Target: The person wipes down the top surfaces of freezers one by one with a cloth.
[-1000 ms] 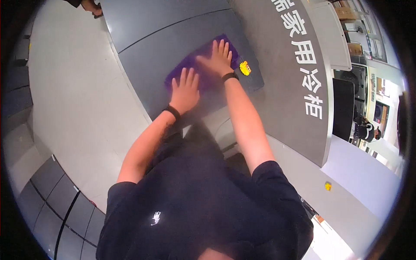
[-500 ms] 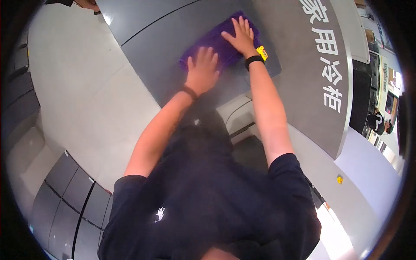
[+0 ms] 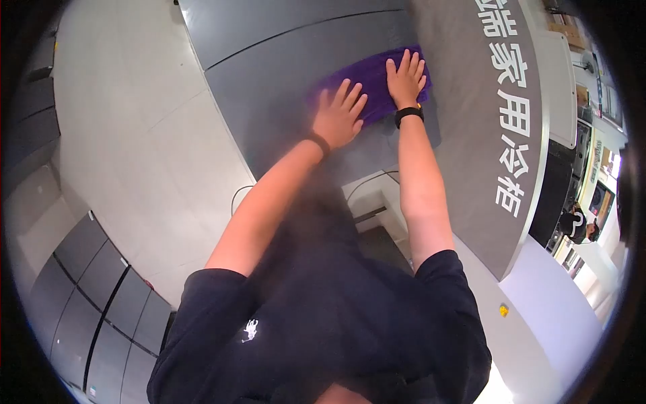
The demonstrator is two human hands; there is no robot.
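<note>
A purple cloth lies flat on a dark grey panelled surface. On the cloth's left part rests my left hand, its fingers spread and slightly blurred. My right hand presses on the cloth's right end with fingers apart, and a black band circles the wrist. Just a sliver of a yellow item shows beside that wrist; the hand and band hide the rest.
To the right stands a grey panel with large white characters. A small yellow item is at the lower right. Dark cabinets are at lower left. A person in black is at the far right.
The purple cloth and both hands have moved right across the grey surface, towards the yellow item, which is now mostly covered. The camera view has also shifted.
</note>
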